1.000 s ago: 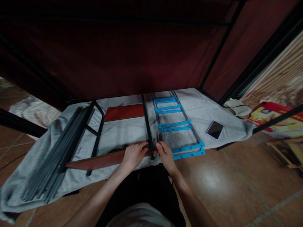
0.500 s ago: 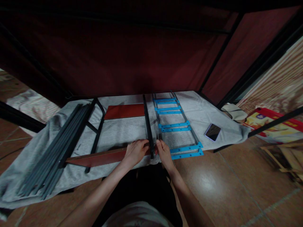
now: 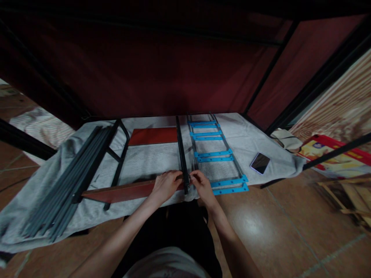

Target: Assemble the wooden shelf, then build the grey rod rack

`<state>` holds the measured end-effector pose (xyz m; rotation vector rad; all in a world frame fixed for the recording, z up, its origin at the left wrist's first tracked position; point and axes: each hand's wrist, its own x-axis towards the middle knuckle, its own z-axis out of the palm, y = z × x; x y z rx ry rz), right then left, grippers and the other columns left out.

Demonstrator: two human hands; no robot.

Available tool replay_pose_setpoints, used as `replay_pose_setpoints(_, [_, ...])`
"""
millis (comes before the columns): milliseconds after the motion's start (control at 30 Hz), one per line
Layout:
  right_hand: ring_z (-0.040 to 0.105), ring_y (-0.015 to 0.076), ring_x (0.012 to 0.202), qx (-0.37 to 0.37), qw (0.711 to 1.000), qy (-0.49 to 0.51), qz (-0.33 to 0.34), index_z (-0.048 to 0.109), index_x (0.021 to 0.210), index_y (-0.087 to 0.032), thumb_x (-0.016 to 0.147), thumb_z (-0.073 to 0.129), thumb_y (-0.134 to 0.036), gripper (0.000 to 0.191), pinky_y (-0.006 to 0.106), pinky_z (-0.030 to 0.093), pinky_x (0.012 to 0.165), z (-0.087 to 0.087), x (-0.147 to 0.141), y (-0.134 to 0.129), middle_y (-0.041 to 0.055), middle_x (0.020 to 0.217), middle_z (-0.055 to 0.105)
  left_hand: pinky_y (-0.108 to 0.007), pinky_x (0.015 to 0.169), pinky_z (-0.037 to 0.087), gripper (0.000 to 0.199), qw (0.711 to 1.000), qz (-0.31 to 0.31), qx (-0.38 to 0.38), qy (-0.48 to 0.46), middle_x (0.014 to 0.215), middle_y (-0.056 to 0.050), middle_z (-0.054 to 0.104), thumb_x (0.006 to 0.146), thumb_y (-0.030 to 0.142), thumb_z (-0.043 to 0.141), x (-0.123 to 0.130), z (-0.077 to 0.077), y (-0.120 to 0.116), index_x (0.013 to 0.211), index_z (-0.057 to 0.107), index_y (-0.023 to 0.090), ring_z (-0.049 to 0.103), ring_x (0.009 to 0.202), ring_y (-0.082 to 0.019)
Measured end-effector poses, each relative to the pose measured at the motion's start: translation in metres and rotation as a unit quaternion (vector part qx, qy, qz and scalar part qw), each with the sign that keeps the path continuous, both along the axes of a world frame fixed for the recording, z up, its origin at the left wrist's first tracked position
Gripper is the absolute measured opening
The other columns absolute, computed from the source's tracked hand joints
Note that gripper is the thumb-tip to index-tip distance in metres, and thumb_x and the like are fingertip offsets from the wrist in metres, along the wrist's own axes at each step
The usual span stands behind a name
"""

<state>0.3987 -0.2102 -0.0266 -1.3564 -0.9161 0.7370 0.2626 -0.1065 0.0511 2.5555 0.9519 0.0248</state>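
My left hand (image 3: 167,187) is closed over the right end of a reddish-brown board (image 3: 124,193), where it meets a black metal bar (image 3: 181,148). On the other side of that bar, my right hand (image 3: 202,187) has thumb and finger pinched together at the bar's near end. Whatever sits in that pinch is too small to make out. A second reddish-brown board (image 3: 153,136) lies between the bar and a black tube frame (image 3: 116,177) farther left.
Grey tubes (image 3: 69,185) lie bundled at the left on a grey cloth (image 3: 255,135). A rack with blue crosspieces (image 3: 213,154) lies right of the bar, and a phone (image 3: 260,163) beyond it. Dark red panels (image 3: 174,69) rise behind. A red-and-yellow package (image 3: 333,152) stands at the right.
My right hand's fingers have shifted slightly at the bar and bent into a tighter pinch. The left hand stays on the board, and the view has moved a little.
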Motion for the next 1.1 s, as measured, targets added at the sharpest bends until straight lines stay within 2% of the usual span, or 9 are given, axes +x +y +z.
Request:
replay_pose_setpoints(100, [0.061, 0.0155, 0.071, -0.012, 1.0, -0.01, -0.01, 0.063, 0.092, -0.023, 0.085, 0.056, -0.037, 0.016, 0.028, 0.05, 0.069, -0.002, 0.002, -0.001, -0.001, 0.08, 0.063, -0.029, 0.081, 0.047, 0.027, 1.0, 0.004, -0.017, 0.005, 0.111, -0.003, 0.073, 0.088, 0.029, 0.05, 0.0, 0.0, 0.001, 0.109, 0.068, 0.028, 0.066, 0.103, -0.022])
replay_pose_setpoints(200, [0.063, 0.0173, 0.076, -0.014, 0.996, -0.082, -0.013, 0.068, 0.092, -0.024, 0.087, 0.057, -0.035, 0.017, 0.03, 0.051, 0.073, -0.003, 0.007, -0.002, 0.0013, 0.082, 0.067, -0.029, 0.081, 0.046, 0.027, 1.0, 0.004, -0.018, -0.005, 0.109, -0.002, 0.073, 0.088, 0.029, 0.049, 0.0, 0.001, 0.001, 0.108, 0.068, 0.029, 0.066, 0.102, -0.022])
replay_pose_setpoints(267, [0.064, 0.0176, 0.078, -0.008, 0.993, -0.116, -0.006, 0.071, 0.099, -0.025, 0.088, 0.058, -0.036, 0.021, 0.031, 0.051, 0.076, -0.002, 0.01, -0.002, 0.0028, 0.088, 0.068, -0.029, 0.081, 0.046, 0.026, 1.0, 0.01, -0.021, -0.016, 0.108, -0.002, 0.073, 0.088, 0.029, 0.05, -0.001, 0.002, 0.0, 0.107, 0.068, 0.029, 0.067, 0.1, -0.021])
replay_pose_setpoints(367, [0.064, 0.0161, 0.073, -0.003, 0.994, -0.106, -0.004, 0.069, 0.11, -0.027, 0.09, 0.055, -0.039, 0.028, 0.031, 0.052, 0.073, -0.001, 0.01, -0.001, 0.0035, 0.095, 0.069, -0.027, 0.078, 0.046, 0.025, 0.999, 0.026, -0.033, -0.03, 0.104, 0.001, 0.074, 0.087, 0.028, 0.051, -0.002, 0.004, -0.002, 0.107, 0.065, 0.03, 0.068, 0.095, -0.02])
replay_pose_setpoints(500, [0.065, 0.0159, 0.076, 0.002, 0.996, -0.091, -0.01, 0.068, 0.11, -0.027, 0.091, 0.054, -0.039, 0.027, 0.029, 0.053, 0.073, -0.001, 0.006, 0.0, 0.0031, 0.099, 0.069, -0.027, 0.079, 0.047, 0.026, 0.998, 0.027, -0.035, -0.037, 0.104, 0.003, 0.073, 0.087, 0.027, 0.05, -0.002, 0.005, -0.003, 0.108, 0.064, 0.031, 0.068, 0.096, -0.019])
replay_pose_setpoints(667, [0.065, 0.0165, 0.07, -0.015, 0.997, -0.077, -0.021, 0.064, 0.099, -0.024, 0.09, 0.054, -0.042, 0.023, 0.028, 0.053, 0.066, 0.0, 0.003, -0.003, 0.0009, 0.082, 0.067, -0.028, 0.086, 0.047, 0.029, 0.998, 0.01, -0.033, -0.049, 0.114, 0.0, 0.071, 0.087, 0.026, 0.049, -0.002, 0.003, -0.003, 0.11, 0.067, 0.028, 0.065, 0.105, -0.019])
replay_pose_setpoints(833, [0.062, 0.0158, 0.062, -0.034, 0.996, -0.084, -0.023, 0.063, 0.095, -0.024, 0.091, 0.051, -0.045, 0.024, 0.027, 0.051, 0.062, 0.003, 0.0, -0.003, -0.0016, 0.067, 0.062, -0.027, 0.087, 0.047, 0.029, 0.997, 0.017, -0.048, -0.05, 0.113, 0.001, 0.072, 0.087, 0.026, 0.051, -0.001, 0.003, -0.001, 0.109, 0.069, 0.029, 0.065, 0.105, -0.019])
replay_pose_setpoints(1000, [0.061, 0.0157, 0.06, -0.041, 0.996, -0.077, -0.025, 0.064, 0.09, -0.025, 0.091, 0.053, -0.046, 0.024, 0.026, 0.049, 0.059, 0.007, -0.002, -0.001, -0.0018, 0.065, 0.061, -0.03, 0.085, 0.047, 0.027, 0.998, 0.027, -0.037, -0.032, 0.11, 0.001, 0.073, 0.087, 0.027, 0.051, -0.001, 0.004, -0.001, 0.108, 0.068, 0.029, 0.067, 0.102, -0.021])
replay_pose_setpoints(1100, [0.06, 0.015, 0.057, -0.042, 0.997, -0.061, -0.021, 0.064, 0.087, -0.025, 0.091, 0.052, -0.047, 0.026, 0.026, 0.047, 0.057, 0.008, -0.001, 0.001, -0.0027, 0.063, 0.06, -0.03, 0.083, 0.048, 0.029, 0.998, 0.03, -0.035, -0.04, 0.11, 0.001, 0.073, 0.087, 0.027, 0.051, -0.001, 0.003, -0.002, 0.114, 0.061, 0.029, 0.068, 0.1, -0.021])
